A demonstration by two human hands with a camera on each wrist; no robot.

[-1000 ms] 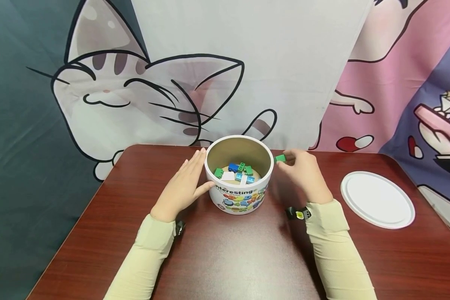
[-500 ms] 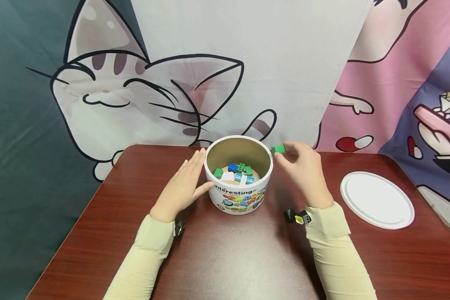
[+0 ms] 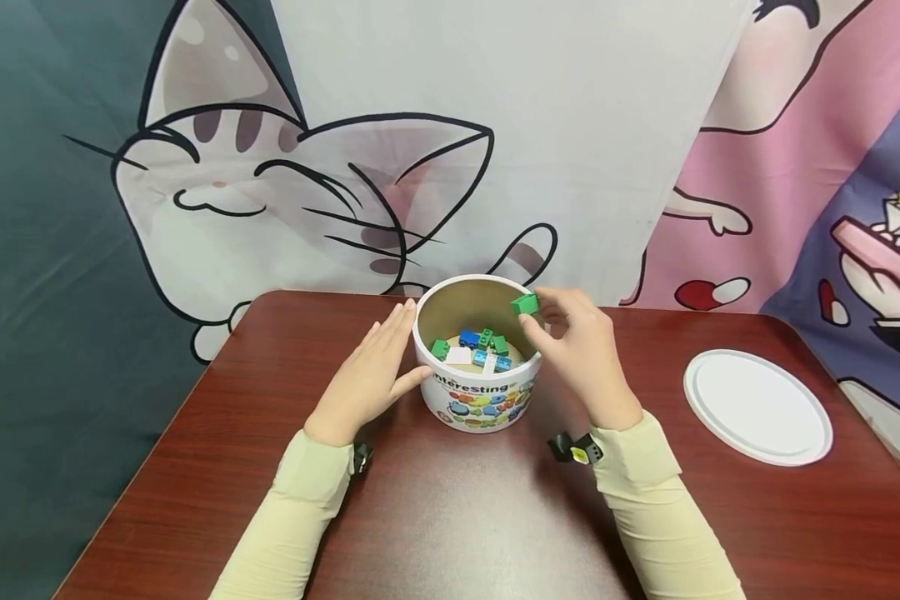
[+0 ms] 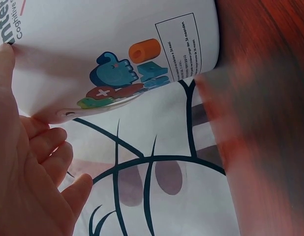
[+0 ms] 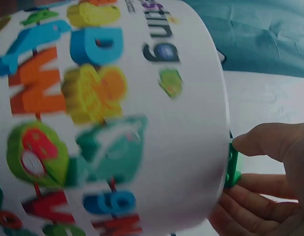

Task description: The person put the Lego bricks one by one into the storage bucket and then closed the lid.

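Observation:
A round white tub (image 3: 480,421) with printed pictures stands on the table, its top uncovered. Inside lie several building bricks, among them a blue brick (image 3: 468,338), a white brick (image 3: 458,356) and a light blue brick (image 3: 502,364). My right hand (image 3: 581,354) pinches a green building brick (image 3: 525,305) between thumb and fingers, over the tub's right rim. In the right wrist view, the tub partly hides this green brick (image 5: 233,164). My left hand (image 3: 363,375) lies against the tub's left side with straight fingers, thumb touching the front near the rim.
A round white lid (image 3: 757,407) lies on the brown wooden table (image 3: 450,525) to the right. Behind the table's far edge hangs a cloth backdrop (image 3: 585,125) printed with cartoon figures.
My right hand has lifted the green brick from beside the tub's right side and carried it left over the rim. My left hand keeps its place on the tub.

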